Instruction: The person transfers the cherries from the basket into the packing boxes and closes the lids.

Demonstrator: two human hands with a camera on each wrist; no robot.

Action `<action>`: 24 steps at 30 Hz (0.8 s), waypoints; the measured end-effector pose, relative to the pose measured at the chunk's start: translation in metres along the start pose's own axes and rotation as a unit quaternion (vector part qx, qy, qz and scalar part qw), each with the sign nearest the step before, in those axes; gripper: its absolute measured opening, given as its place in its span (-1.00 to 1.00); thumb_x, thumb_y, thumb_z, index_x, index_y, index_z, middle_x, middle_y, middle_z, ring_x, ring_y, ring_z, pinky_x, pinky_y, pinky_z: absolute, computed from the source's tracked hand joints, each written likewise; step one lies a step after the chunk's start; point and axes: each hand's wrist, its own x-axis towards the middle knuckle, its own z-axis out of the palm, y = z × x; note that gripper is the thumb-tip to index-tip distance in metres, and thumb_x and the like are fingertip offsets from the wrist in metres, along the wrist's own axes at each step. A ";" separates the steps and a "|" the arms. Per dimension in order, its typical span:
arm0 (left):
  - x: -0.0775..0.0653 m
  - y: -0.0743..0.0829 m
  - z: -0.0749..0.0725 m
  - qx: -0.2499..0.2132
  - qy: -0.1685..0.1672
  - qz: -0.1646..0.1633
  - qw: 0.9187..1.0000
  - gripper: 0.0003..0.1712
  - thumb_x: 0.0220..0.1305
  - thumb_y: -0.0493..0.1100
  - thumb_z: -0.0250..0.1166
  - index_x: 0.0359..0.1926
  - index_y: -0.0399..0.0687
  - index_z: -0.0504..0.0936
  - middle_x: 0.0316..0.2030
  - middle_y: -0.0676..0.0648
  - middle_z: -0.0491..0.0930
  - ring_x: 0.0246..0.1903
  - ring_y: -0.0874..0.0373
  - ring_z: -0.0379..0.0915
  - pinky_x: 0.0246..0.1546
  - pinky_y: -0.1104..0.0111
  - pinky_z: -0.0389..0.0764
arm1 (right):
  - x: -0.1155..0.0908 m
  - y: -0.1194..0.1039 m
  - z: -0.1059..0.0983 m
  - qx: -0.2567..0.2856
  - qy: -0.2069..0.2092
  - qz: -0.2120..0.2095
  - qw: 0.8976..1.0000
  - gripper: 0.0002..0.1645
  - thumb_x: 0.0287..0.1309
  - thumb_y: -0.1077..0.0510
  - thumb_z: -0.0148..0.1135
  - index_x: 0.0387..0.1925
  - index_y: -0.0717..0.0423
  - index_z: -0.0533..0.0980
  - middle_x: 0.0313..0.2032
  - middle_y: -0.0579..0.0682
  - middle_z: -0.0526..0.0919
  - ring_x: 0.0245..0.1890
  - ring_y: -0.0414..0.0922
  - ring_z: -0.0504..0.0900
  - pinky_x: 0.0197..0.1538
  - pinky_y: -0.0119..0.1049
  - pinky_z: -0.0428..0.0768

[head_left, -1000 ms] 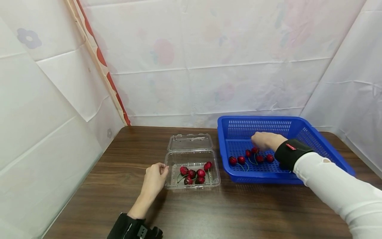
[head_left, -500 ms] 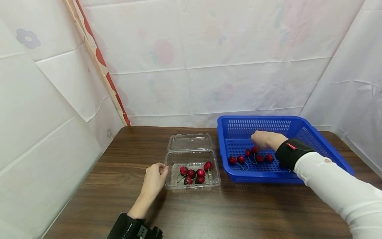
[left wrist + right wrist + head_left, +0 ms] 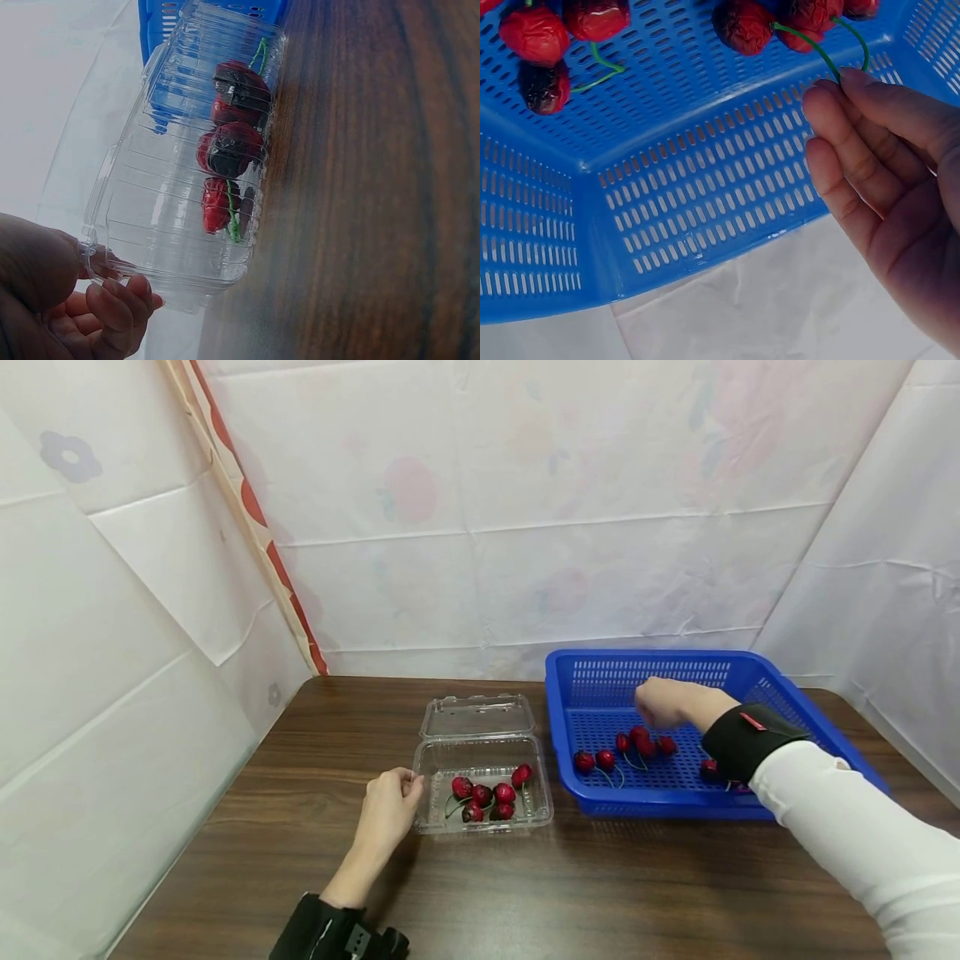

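My left hand (image 3: 388,810) holds the left rim of a clear plastic clamshell box (image 3: 432,781), pinching it between thumb and fingers in the left wrist view. Several dark red cherries (image 3: 482,795) lie in the box, some with green stems. Over the blue basket (image 3: 675,807), my right hand (image 3: 671,703) reaches down, its fingertips hidden in the head view. The right wrist view shows thumb and forefinger pinching the joined green stems (image 3: 817,49) of a cherry pair (image 3: 742,27). Whether that pair still touches the basket floor I cannot tell.
Several other cherries (image 3: 605,761) lie on the basket floor, one cherry (image 3: 708,769) close by my right wrist. The box's lid (image 3: 478,718) stands folded back behind it. White sheeting (image 3: 480,552) closes off the brown table (image 3: 345,727) behind and at both sides.
My right hand has shifted slightly right and up. The cherries below it have moved a little left, and one by the wrist has come into fuller view. My left hand stays put.
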 end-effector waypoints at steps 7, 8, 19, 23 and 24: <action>-0.001 0.001 -0.001 0.001 0.000 0.000 1.000 -0.80 0.15 -0.30 0.11 -0.40 -0.43 0.54 -0.71 0.00 0.43 -0.73 0.24 0.25 -0.71 0.41 0.32 | -0.006 0.001 -0.006 0.000 0.034 -0.018 0.999 -0.70 -0.23 0.55 0.00 -0.75 0.13 0.42 -0.76 -0.14 0.30 -0.72 -0.24 0.22 -0.58 -0.36 0.24; -0.001 0.001 -0.001 0.001 -0.001 0.001 1.000 -0.80 0.15 -0.30 0.12 -0.40 -0.44 0.54 -0.71 -0.01 0.43 -0.73 0.24 0.26 -0.71 0.40 0.32 | -0.007 0.002 -0.007 0.003 0.038 -0.019 0.999 -0.69 -0.23 0.55 0.01 -0.74 0.12 0.41 -0.75 -0.14 0.30 -0.71 -0.24 0.22 -0.58 -0.35 0.24; -0.002 0.003 -0.002 -0.002 -0.003 0.007 1.000 -0.80 0.16 -0.31 0.12 -0.40 -0.45 0.54 -0.71 0.00 0.42 -0.74 0.25 0.24 -0.73 0.41 0.31 | -0.018 0.000 -0.011 -0.009 0.106 -0.040 0.994 -0.74 -0.17 0.51 0.11 -0.68 0.12 0.42 -0.68 -0.12 0.35 -0.64 -0.21 0.22 -0.52 -0.32 0.26; -0.002 0.002 -0.001 -0.005 -0.005 0.005 1.000 -0.80 0.16 -0.32 0.11 -0.40 -0.46 0.53 -0.72 0.00 0.40 -0.75 0.26 0.22 -0.74 0.42 0.29 | -0.022 -0.002 -0.014 -0.016 0.124 -0.047 0.991 -0.75 -0.17 0.50 0.14 -0.67 0.12 0.44 -0.67 -0.13 0.37 -0.63 -0.21 0.27 -0.52 -0.31 0.31; -0.002 0.002 -0.001 -0.005 -0.006 0.003 1.000 -0.81 0.16 -0.32 0.11 -0.39 -0.46 0.54 -0.72 0.00 0.40 -0.75 0.26 0.22 -0.75 0.42 0.28 | -0.023 -0.003 -0.015 -0.015 0.128 -0.048 0.991 -0.75 -0.17 0.50 0.13 -0.67 0.12 0.44 -0.66 -0.13 0.37 -0.63 -0.21 0.27 -0.52 -0.31 0.31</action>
